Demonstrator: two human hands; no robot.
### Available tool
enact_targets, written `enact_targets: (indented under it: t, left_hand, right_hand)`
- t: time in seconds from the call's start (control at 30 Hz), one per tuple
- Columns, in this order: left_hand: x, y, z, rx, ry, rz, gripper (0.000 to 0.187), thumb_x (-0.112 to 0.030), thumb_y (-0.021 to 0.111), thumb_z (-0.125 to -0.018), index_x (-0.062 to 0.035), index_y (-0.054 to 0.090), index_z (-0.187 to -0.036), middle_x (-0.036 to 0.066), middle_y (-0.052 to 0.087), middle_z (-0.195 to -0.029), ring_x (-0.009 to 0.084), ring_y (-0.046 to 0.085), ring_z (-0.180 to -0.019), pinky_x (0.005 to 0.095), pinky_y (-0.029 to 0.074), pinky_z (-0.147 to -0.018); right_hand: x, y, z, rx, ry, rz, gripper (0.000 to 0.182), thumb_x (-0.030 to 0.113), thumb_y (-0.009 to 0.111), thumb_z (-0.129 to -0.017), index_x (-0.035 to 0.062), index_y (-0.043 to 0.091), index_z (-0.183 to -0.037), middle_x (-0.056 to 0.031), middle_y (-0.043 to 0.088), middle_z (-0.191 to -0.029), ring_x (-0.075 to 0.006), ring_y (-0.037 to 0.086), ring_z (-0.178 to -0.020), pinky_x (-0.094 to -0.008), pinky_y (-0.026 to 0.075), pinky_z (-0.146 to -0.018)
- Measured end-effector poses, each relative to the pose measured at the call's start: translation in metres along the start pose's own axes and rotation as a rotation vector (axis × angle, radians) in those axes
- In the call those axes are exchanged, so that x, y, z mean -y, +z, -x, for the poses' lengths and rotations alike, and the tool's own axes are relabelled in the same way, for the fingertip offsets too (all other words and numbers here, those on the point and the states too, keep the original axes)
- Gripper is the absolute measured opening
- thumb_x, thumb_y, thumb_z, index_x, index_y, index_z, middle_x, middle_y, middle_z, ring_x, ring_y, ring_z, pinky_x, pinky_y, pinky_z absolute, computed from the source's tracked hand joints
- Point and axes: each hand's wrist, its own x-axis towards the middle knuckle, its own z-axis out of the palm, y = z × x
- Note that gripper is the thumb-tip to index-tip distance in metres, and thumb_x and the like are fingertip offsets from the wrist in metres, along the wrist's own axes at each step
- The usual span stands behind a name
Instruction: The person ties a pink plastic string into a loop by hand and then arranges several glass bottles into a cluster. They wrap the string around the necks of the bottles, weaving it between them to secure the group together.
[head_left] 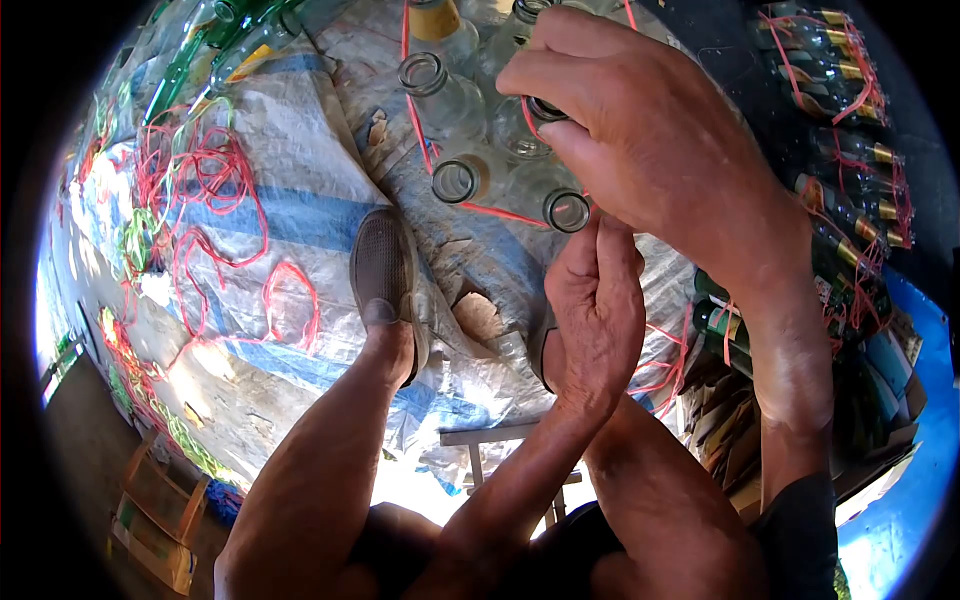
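Note:
Clear glass bottles (425, 75) stand upright in a cluster at the top middle, with red plastic string (505, 214) around them. At the near edge of the cluster, beside a bottle mouth (567, 211), my left hand (597, 300) is closed in a pinch, with the string running to its fingertips. My right hand (640, 125) reaches over the cluster from the right with curled fingers. A bottle mouth and a strand of string show between its thumb and forefinger. What its fingers grip is hidden beneath the hand.
Tangled red string (215, 175) lies on the white and blue sheet (310, 225) to the left. Green bottles (190, 60) lie at the upper left. Tied bottle bundles (825, 65) line the right, near stacked cardboard (735, 425). A wooden chair (155, 520) stands lower left.

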Motion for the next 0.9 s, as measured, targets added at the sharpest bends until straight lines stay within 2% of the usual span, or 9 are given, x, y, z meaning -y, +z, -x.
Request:
enact_targets:
  t: [0.07, 0.2, 0.27, 0.4, 0.47, 0.53, 0.6, 0.73, 0.9]
  left_hand:
    - [-0.002, -0.001, 0.004, -0.008, 0.007, -0.049, 0.032, -0.029, 0.056, -0.112, -0.0067, 0.062, -0.089, -0.01, 0.037, -0.065, 0.0005, 0.029, -0.055, 0.0224, 0.021, -0.048]
    - [-0.004, -0.009, 0.013, 0.011, -0.046, -0.063, 0.027, -0.021, 0.051, -0.113, 0.0004, 0.067, -0.112, -0.007, 0.042, -0.069, 0.002, 0.038, -0.063, 0.022, 0.03, -0.055]
    - [-0.005, -0.008, 0.015, -0.009, -0.027, -0.06, 0.026, -0.021, 0.05, -0.113, -0.0004, 0.066, -0.115, -0.008, 0.042, -0.069, 0.0016, 0.038, -0.062, 0.0218, 0.03, -0.054]
    - [-0.001, -0.007, 0.016, -0.044, 0.038, -0.064, 0.026, -0.02, 0.051, -0.113, -0.0013, 0.065, -0.122, -0.01, 0.041, -0.068, -0.0004, 0.031, -0.056, 0.0207, 0.023, -0.05]
    - [-0.001, -0.01, 0.015, -0.05, 0.051, -0.078, 0.025, -0.02, 0.051, -0.113, -0.0019, 0.065, -0.122, -0.01, 0.041, -0.068, -0.0006, 0.032, -0.057, 0.0205, 0.023, -0.051]
    - [-0.001, -0.013, 0.014, -0.054, 0.056, -0.086, 0.024, -0.019, 0.051, -0.113, -0.0024, 0.066, -0.121, -0.01, 0.042, -0.069, -0.0007, 0.033, -0.057, 0.0204, 0.024, -0.051]
    - [-0.001, -0.014, 0.015, -0.056, 0.052, -0.086, 0.023, -0.018, 0.051, -0.113, -0.0029, 0.066, -0.121, -0.01, 0.042, -0.069, -0.0007, 0.034, -0.058, 0.0203, 0.025, -0.052]
    - [0.0, -0.019, 0.017, -0.079, 0.074, -0.254, 0.019, -0.015, 0.054, -0.111, -0.0021, 0.066, -0.118, -0.005, 0.055, -0.079, 0.0027, 0.045, -0.069, 0.0222, 0.038, -0.06]
    - [0.0, -0.021, 0.017, -0.112, 0.115, -0.285, 0.019, -0.013, 0.054, -0.11, -0.001, 0.067, -0.115, -0.001, 0.063, -0.089, 0.0046, 0.05, -0.078, 0.022, 0.044, -0.069]
  right_hand:
    - [-0.001, 0.003, -0.003, -0.003, 0.021, -0.033, 0.008, 0.004, 0.062, -0.098, -0.0042, 0.062, -0.1, -0.0172, 0.053, -0.091, -0.0287, 0.058, -0.087, -0.0412, 0.051, -0.074]
    - [-0.019, 0.027, 0.008, -0.335, -0.203, -0.156, 0.008, 0.004, 0.063, -0.097, -0.0035, 0.061, -0.098, -0.017, 0.051, -0.091, -0.0287, 0.058, -0.087, -0.0421, 0.05, -0.072]
    - [-0.021, 0.023, 0.01, -0.291, -0.234, -0.112, 0.008, 0.003, 0.064, -0.096, -0.0035, 0.06, -0.1, -0.0172, 0.052, -0.093, -0.0285, 0.058, -0.088, -0.0429, 0.051, -0.072]
    - [-0.005, -0.001, 0.002, 0.013, -0.013, -0.128, 0.014, 0.0, 0.064, -0.094, -0.0027, 0.061, -0.108, -0.0165, 0.053, -0.096, -0.0292, 0.059, -0.092, -0.0476, 0.051, -0.077]
    - [-0.009, 0.009, 0.003, -0.095, -0.011, -0.119, 0.024, -0.001, 0.065, -0.089, -0.0006, 0.064, -0.113, -0.0151, 0.058, -0.101, -0.032, 0.06, -0.094, -0.046, 0.052, -0.081]
    - [-0.019, 0.03, 0.007, -0.369, -0.14, -0.019, 0.041, -0.002, 0.069, -0.081, 0.0028, 0.068, -0.121, -0.0132, 0.067, -0.109, -0.0367, 0.064, -0.097, -0.039, 0.055, -0.085]
    - [-0.019, 0.033, 0.012, -0.366, -0.087, -0.096, 0.044, -0.003, 0.069, -0.082, 0.0027, 0.066, -0.125, -0.0138, 0.066, -0.11, -0.0365, 0.065, -0.097, -0.0396, 0.055, -0.084]
    - [-0.013, 0.043, 0.037, -0.432, 0.048, -0.229, 0.05, -0.005, 0.068, -0.084, 0.005, 0.064, -0.133, -0.0138, 0.066, -0.119, -0.0343, 0.066, -0.103, -0.0405, 0.055, -0.09]
    - [-0.003, 0.043, 0.066, -0.464, 0.06, -0.119, 0.059, -0.006, 0.073, -0.081, 0.0065, 0.063, -0.138, -0.0129, 0.064, -0.131, -0.0322, 0.065, -0.115, -0.0396, 0.052, -0.1]
